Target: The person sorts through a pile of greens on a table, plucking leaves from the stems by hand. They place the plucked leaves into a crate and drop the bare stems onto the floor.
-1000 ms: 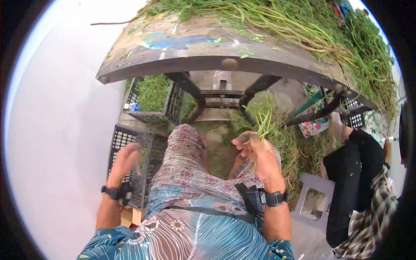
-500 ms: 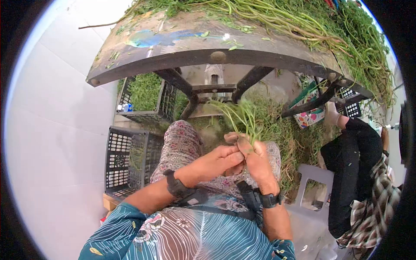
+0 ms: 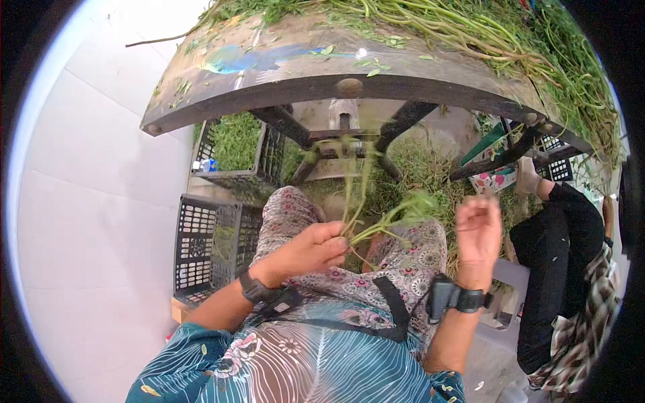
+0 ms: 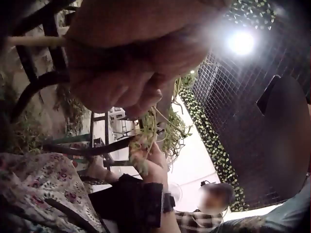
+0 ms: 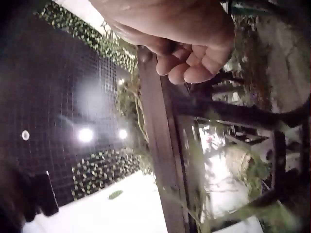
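In the head view the left hand (image 3: 306, 253) pinches a few green leafy stems (image 3: 366, 232) above the lap, with loose ends pointing up and to the right. The left wrist view shows its curled fingers (image 4: 116, 90) close up, with greenery beyond. Off to the right, apart from the stems, the right hand (image 3: 478, 230) is raised with loosely bent fingers and nothing visible in them. Those bent fingers (image 5: 192, 68) also hold nothing visible in the right wrist view, where blurred green stems pass below.
Greens (image 3: 463, 33) lie heaped on the wooden table (image 3: 295, 70). Below left stand a crate of greens (image 3: 235, 144) and a black crate (image 3: 201, 245). Plant litter (image 3: 430, 161) covers floor beneath the table. A seated person (image 3: 557, 269) and a grey stool (image 3: 507, 275) are at right.
Both hands came together at the stems, then parted. The stems passed from the right hand to the left hand, and the right hand moved away to the right.
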